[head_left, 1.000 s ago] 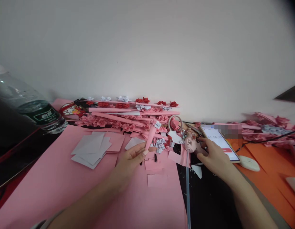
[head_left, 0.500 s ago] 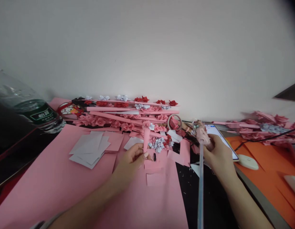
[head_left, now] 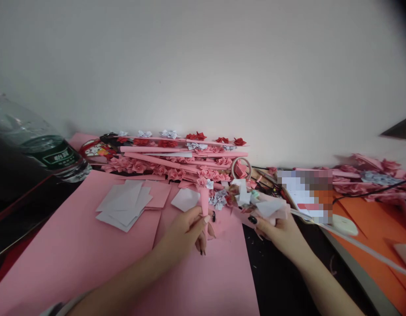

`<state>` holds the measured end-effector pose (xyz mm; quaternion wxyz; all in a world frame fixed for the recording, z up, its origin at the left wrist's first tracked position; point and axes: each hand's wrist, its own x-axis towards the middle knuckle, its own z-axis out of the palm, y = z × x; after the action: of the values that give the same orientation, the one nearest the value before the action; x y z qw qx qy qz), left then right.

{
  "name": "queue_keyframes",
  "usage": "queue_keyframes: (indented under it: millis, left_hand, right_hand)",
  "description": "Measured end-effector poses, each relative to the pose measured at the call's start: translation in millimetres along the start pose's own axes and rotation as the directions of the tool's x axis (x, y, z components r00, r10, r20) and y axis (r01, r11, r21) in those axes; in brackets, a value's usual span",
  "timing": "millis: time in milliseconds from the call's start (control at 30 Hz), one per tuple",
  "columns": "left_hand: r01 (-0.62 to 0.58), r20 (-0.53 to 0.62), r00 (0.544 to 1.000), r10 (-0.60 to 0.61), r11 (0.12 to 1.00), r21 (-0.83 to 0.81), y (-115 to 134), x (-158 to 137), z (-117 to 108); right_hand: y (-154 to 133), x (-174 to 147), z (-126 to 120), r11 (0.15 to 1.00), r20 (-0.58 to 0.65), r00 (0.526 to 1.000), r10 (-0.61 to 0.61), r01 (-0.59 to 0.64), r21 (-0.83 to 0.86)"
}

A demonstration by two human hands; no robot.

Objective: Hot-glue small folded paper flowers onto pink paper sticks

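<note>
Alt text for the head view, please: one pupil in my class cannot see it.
A person's left grip holds a rolled pink paper stem; the right grip, what looks like a glue gun. White paper pieces lie on a pink sheet, with folded paper flowers behind, near the wall.

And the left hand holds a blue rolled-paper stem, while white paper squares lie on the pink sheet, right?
Not blue: the head view shows the left hand holding a pink rolled-paper stem. The white paper squares do lie on the pink sheet.

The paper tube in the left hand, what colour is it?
The paper tube in the left hand is pink, best seen in the head view.
</note>
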<state>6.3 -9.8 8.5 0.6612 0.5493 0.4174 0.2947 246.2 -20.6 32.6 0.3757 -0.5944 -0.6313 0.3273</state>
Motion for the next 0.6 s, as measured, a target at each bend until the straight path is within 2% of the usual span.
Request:
queue_keyframes:
  millis: [200, 600]
  left_hand:
    - [0.013, 0.029, 0.999, -0.014, 0.999, 0.03, -6, 0, 6]
    - [-0.005, 0.018, 1.0, 0.003, 0.993, 0.117, -9, -2, 6]
  right_hand:
    - [-16, -4, 14, 0.995, 0.073, 0.992, -0.1, 0.1, 0.004]
    - [-6, -10, 21, 0.988, 0.143, 0.983, -0.117, 0.129, -0.079]
